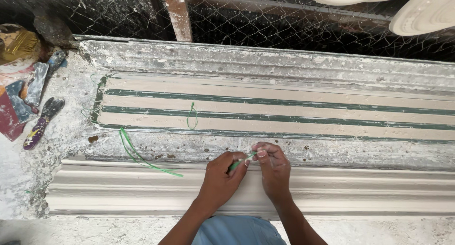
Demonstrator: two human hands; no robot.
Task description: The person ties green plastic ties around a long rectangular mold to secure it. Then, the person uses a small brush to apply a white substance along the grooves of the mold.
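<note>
Head view: both hands pinch one short green strip over the white moulding. Left hand and right hand fingers are closed on it, seemingly tying; next needs a steady pull.

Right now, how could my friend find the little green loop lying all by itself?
Look at the long pale slab with dark green stripes. Near its left part, above the left hand and right hand, lies a small green string loop. Unlike the long green strands lower left, it is short, closed, and crosses a stripe.
</note>
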